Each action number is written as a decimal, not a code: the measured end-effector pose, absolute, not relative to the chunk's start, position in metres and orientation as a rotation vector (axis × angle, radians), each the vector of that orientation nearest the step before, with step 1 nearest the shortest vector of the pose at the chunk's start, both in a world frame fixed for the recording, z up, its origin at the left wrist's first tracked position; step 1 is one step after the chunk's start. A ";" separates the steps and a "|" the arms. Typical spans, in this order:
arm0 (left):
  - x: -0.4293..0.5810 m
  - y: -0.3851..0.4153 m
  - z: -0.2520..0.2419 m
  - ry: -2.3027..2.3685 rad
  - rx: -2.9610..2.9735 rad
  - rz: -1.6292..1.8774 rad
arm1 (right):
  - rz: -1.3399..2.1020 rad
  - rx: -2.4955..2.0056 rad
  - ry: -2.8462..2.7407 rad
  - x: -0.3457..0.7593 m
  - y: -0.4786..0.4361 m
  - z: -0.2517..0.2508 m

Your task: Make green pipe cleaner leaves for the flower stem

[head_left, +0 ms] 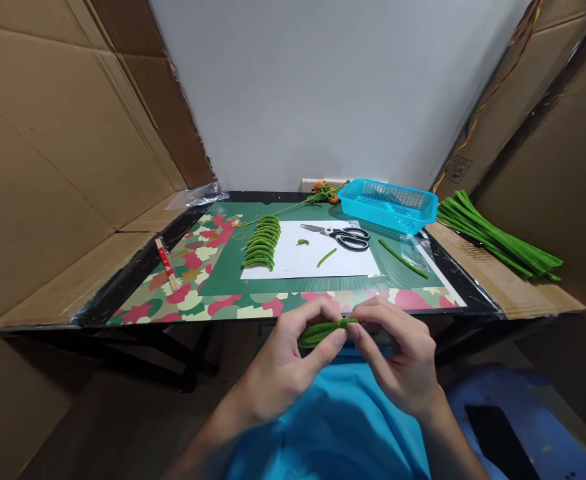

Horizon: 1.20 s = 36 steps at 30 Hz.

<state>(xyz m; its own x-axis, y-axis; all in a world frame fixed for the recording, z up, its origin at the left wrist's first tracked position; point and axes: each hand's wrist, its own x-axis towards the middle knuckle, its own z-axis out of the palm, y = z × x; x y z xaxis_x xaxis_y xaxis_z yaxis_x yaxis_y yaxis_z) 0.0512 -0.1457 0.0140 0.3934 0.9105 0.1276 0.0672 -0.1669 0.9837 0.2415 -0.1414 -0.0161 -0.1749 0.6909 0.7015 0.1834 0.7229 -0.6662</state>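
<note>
Just in front of the table edge, my left hand (300, 357) is closed around a folded green pipe cleaner leaf (317, 333), its loops showing between thumb and fingers. My right hand (397, 347) pinches the narrow twisted end at its right side, thumb against forefinger. The two hands nearly meet there. Beyond them, a row of similar green pipe cleaner leaves (261, 245) lies along the left of a white sheet of paper (297, 263). Black-handled scissors (343, 236) rest on the sheet, with a short green pipe cleaner piece (327, 258) and a small curled piece (303, 242) near them.
A blue plastic basket (390, 205) stands at the back right, beside orange pipe cleaner flowers (325, 191). One long green pipe cleaner (403, 258) lies right of the paper. A green bundle of pipe cleaners (497, 237) lies on cardboard. Wrapped chopsticks (167, 263) lie left. Cardboard walls flank both sides.
</note>
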 end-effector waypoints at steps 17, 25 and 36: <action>0.050 -0.137 0.007 0.829 1.214 0.943 | 0.474 -0.651 -1.721 0.244 -0.136 -0.019; 0.051 -0.137 0.009 0.830 1.267 0.914 | 0.461 -0.661 -1.716 0.242 -0.135 -0.022; 0.045 -0.138 0.008 0.845 1.318 0.892 | 0.360 -0.612 -1.930 0.252 -0.130 -0.019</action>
<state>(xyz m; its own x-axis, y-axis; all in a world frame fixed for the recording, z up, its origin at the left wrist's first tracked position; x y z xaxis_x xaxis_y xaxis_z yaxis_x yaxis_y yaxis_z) 0.0455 -0.1384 0.0075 0.4289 0.9033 -0.0116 -0.0601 0.0413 0.9973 0.2515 -0.1295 -0.0195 -0.3368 0.5644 0.7537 0.2544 0.8252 -0.5043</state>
